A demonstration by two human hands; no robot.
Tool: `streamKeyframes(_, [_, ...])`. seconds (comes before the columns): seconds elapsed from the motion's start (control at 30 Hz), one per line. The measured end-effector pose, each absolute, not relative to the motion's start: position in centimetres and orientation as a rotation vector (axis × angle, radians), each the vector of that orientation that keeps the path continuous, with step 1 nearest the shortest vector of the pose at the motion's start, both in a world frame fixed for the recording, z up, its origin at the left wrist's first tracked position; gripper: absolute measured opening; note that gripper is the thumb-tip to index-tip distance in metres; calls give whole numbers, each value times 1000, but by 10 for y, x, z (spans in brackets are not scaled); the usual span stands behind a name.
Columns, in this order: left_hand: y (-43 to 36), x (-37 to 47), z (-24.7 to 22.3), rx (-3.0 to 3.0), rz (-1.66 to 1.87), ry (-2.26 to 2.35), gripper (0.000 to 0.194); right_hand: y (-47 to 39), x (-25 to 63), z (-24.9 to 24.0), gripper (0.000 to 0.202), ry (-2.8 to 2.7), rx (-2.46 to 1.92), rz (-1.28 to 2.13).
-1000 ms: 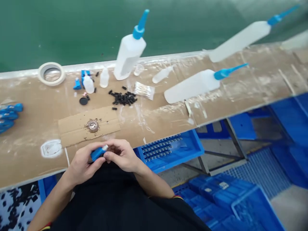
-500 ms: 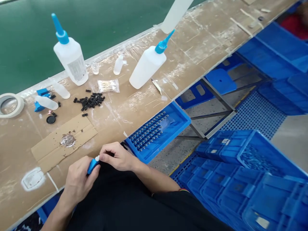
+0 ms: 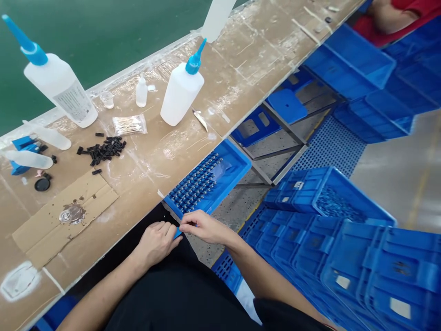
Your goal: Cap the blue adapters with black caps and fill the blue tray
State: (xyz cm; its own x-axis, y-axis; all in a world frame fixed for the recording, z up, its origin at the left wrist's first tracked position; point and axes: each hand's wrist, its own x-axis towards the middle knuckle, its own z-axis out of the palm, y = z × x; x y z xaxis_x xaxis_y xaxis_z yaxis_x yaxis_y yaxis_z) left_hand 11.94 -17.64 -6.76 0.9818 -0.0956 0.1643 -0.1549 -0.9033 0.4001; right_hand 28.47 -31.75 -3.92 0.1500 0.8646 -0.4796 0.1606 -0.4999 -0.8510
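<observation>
My left hand (image 3: pixel 155 244) is closed around a small blue plastic part (image 3: pixel 178 233), most of it covered by my fingers. The fingertips of my right hand (image 3: pixel 204 228) are pinched together against the part's end; what they hold there is hidden. Both hands are just off the table's front edge, above my lap. Right behind them, a blue tray (image 3: pixel 237 171) holds rows of small blue parts with metal ends (image 3: pixel 198 181).
On the brown-covered table (image 3: pixel 148 179) are large glue bottles (image 3: pixel 182 94), black pieces (image 3: pixel 103 151), bagged cotton swabs (image 3: pixel 128 125) and stained cardboard (image 3: pixel 37 230). Blue crates (image 3: pixel 347 257) stack at the right. Another person's arm (image 3: pixel 389 18) shows at upper right.
My hands have moved right with the blue part, from the table edge toward the tray. The white bit seen at my right fingertips is now hidden. The camera view has shifted right.
</observation>
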Motion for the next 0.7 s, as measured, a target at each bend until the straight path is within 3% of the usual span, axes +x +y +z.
streamKeyframes(0.03, [-179, 121, -67, 2672, 199, -162, 27, -324, 290, -38, 32, -979, -1788, 1363])
streamKeyframes(0.17, [-173, 117, -55, 2563, 242, -3, 66, -354, 345, -41, 36, -930, -2218, 1003])
streamKeyframes(0.3, [-154, 96, -40, 2482, 288, 65, 58, -371, 424, -64, 46, -899, -3221, 574])
streamKeyframes(0.53, [-132, 53, -18, 2418, 256, 236, 37, -356, 476, -126, 28, -1223, -3333, 958])
streamKeyframes(0.7, [-133, 48, -19, 2296, 245, 356, 24, -351, 482, -151, 34, -1349, -3231, 1264])
